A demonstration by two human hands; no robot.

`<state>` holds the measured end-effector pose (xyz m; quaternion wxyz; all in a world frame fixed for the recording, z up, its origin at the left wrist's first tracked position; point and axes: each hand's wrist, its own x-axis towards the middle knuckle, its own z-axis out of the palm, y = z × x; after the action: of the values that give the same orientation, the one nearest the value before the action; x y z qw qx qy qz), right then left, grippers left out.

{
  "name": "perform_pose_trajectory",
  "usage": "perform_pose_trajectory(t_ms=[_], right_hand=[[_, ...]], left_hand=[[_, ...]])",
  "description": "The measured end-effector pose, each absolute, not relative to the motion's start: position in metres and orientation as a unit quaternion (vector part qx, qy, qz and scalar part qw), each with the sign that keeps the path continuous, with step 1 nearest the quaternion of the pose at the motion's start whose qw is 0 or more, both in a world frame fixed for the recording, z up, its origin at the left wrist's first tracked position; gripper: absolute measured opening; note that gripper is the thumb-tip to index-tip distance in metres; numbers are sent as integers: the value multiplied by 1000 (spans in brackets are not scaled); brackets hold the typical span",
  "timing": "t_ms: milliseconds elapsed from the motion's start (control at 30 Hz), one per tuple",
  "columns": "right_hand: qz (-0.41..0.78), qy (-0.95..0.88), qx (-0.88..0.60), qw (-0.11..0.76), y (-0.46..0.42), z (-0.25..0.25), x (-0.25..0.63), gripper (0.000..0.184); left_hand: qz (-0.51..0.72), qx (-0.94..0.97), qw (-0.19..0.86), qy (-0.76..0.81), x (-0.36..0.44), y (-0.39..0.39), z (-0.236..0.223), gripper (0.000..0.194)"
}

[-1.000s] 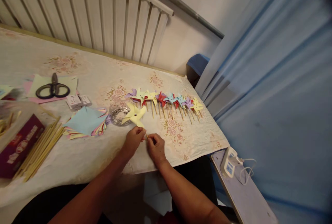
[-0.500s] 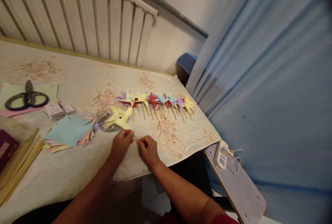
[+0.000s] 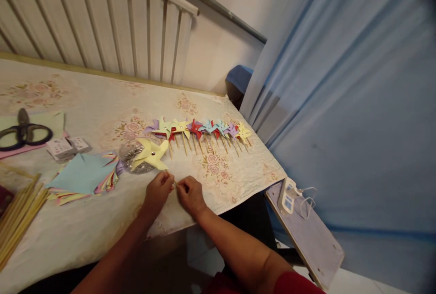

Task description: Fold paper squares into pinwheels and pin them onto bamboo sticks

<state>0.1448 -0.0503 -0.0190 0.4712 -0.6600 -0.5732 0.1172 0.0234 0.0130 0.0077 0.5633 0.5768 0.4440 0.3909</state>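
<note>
The person wears a dark red top (image 3: pixel 221 284), its short sleeve (image 3: pixel 296 282) below and right of the grip, and black legwear (image 3: pixel 254 217).

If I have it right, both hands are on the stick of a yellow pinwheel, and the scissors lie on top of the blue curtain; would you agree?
Not quite: the head view shows the scissors lying on the sheets of paper, not on the blue curtain. The rest holds: the left hand and right hand are both on the stick of a yellow pinwheel.
</note>
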Motion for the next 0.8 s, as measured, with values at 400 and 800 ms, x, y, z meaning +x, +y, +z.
perform_pose_trajectory(t_ms=[400,800], right_hand=[[87,-590,-681,424,-49,-27,146,15],[82,-622,-686,369,-44,-22,144,12]], left_hand=[[358,641,505,455,23,15,-4,29],[370,704,394,460,20,7,-14,30]])
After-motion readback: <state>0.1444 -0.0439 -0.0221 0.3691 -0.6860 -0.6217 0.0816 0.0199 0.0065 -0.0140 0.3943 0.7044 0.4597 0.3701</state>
